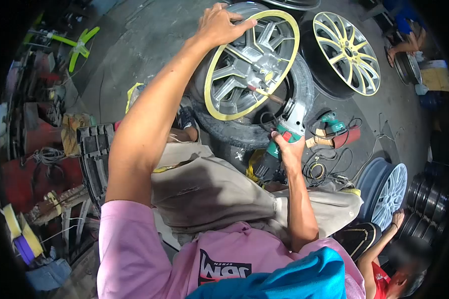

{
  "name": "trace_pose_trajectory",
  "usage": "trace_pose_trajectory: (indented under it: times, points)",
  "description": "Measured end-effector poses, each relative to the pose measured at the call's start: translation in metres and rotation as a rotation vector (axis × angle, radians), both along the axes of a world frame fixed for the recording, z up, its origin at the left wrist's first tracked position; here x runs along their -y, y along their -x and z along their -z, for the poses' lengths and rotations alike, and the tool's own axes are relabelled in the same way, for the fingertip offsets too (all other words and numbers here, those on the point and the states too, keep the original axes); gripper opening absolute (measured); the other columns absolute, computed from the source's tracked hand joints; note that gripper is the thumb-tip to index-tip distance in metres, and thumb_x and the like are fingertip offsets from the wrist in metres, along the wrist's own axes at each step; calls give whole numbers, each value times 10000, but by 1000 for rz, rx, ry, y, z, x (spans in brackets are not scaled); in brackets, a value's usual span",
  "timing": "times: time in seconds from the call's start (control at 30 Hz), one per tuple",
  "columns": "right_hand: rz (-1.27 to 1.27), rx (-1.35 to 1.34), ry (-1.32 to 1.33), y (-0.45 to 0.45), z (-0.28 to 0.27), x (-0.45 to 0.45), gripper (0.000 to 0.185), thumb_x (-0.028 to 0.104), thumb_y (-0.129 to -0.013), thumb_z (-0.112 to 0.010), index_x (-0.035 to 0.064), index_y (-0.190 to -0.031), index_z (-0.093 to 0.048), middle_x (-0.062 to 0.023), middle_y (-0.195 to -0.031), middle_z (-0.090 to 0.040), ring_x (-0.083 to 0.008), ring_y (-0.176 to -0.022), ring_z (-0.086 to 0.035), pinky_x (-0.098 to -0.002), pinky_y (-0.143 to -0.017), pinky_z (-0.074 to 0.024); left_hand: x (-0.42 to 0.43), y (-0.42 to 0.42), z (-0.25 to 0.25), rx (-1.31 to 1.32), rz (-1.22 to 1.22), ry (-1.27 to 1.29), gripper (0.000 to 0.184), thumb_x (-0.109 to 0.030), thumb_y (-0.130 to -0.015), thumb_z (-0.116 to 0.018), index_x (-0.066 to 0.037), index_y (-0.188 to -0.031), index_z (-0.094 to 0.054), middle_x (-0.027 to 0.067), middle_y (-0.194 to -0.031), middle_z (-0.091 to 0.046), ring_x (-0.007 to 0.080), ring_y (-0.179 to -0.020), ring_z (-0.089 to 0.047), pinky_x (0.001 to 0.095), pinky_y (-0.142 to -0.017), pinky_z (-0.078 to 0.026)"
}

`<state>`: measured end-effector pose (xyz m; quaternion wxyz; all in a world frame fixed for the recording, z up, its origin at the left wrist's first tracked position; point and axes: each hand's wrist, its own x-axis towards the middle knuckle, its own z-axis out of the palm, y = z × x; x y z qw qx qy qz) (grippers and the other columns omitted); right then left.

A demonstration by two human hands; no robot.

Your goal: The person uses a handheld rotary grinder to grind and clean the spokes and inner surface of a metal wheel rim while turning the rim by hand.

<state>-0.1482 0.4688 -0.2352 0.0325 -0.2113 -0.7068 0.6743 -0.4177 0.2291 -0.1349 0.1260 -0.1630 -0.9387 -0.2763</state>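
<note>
Tilted up in front of me is a grey alloy wheel with a yellow-coated outer lip. My left hand grips its upper left edge, thumb lying on the face and fingers around the rim. A black tire lies flat beneath the wheel. My right hand is closed round the body of a green and black angle grinder with a silver head. From that head a thin rod attachment reaches over the wheel's lower spokes; whether its tip touches them I cannot tell.
Another yellow-spoked wheel stands at the upper right. A small green power tool and coiled cables lie right of the grinder. At lower right, a co-worker's hand touches a silver-blue wheel. A green fan is upper left.
</note>
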Motion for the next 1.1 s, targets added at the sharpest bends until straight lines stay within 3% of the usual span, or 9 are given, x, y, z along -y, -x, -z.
trace_pose_trajectory:
  times: [0.07, 0.2, 0.23, 0.3, 0.53, 0.77, 0.83, 0.93, 1.1]
  points:
    - [7, 18, 10, 3, -1, 6, 611, 49, -732, -857, 22, -1225, -498, -84, -1015, -675, -167, -880, -665, -318, -812, -547, 5, 5, 3, 78, 81, -147, 596, -618, -791, -752, -108, -1096, -802, 360, -1182, -639, 464, -1138, -608, 471, -1036, -471]
    - [39, 77, 335, 12, -7, 21, 493, -56, -826, -757, 9, -1211, -455, -143, -932, -694, -247, -715, -719, -354, -645, -613, -5, -6, -6, 201, 53, -91, 640, -607, -720, -799, -110, -1124, -795, 383, -1348, -536, 456, -1222, -568, 464, -1073, -457]
    - [86, 47, 324, 12, -10, 29, 300, -31, -820, -725, -19, -1086, -587, -123, -868, -700, -237, -680, -709, -352, -623, -602, -10, -7, -6, 198, 61, -95, 640, -607, -720, -799, -110, -1124, -795, 383, -1348, -536, 456, -1222, -568, 464, -1073, -457]
    - [88, 20, 349, 10, -6, 33, 307, -35, -818, -725, -23, -1087, -580, -127, -873, -706, -238, -684, -710, -352, -629, -602, -20, -12, -5, 190, 29, -12, 610, -630, -756, -768, -175, -1161, -794, 210, -1315, -576, 360, -1286, -544, 443, -1065, -469]
    - [111, 51, 172, -4, 21, 24, 622, 53, -716, -859, 33, -1212, -484, -82, -1026, -649, -172, -875, -659, -326, -806, -548, -27, -21, -6, 132, 79, -28, 677, -675, -703, -781, -165, -1147, -801, 348, -1412, -500, 449, -1332, -517, 444, -1075, -459]
    - [148, -41, 196, -8, 23, 11, 398, -8, -791, -743, -31, -1146, -565, -137, -924, -715, -235, -750, -717, -352, -736, -593, -35, -29, -15, 197, 47, 16, 782, -587, -657, -826, -173, -1310, -708, 265, -1317, -578, 409, -1273, -562, 485, -1052, -477]
    - [148, -25, 245, -9, 15, 11, 381, -7, -797, -735, -34, -1140, -570, -138, -922, -713, -235, -747, -714, -355, -732, -594, -38, -39, -27, 304, 86, 54, 858, -585, -718, -811, -136, -1422, -611, 385, -1454, -444, 464, -1315, -511, 484, -1105, -430]
    - [157, -44, 258, -11, 22, -1, 426, -9, -792, -756, -19, -1165, -551, -124, -951, -703, -214, -775, -708, -338, -743, -586, -49, -52, -37, 253, 33, 29, 1192, -577, -675, -839, -128, -1617, -262, 375, -1513, -392, 470, -1405, -433, 497, -1156, -385]
    - [218, -194, 350, -13, -20, -19, 374, -28, -815, -742, -26, -1144, -565, -119, -930, -704, -218, -780, -720, -331, -710, -594, -52, -58, -32, 316, 15, 178, 1326, -507, -630, -881, -49, -1619, -125, 353, -1541, -377, 457, -1442, -397, 478, -1193, -355]
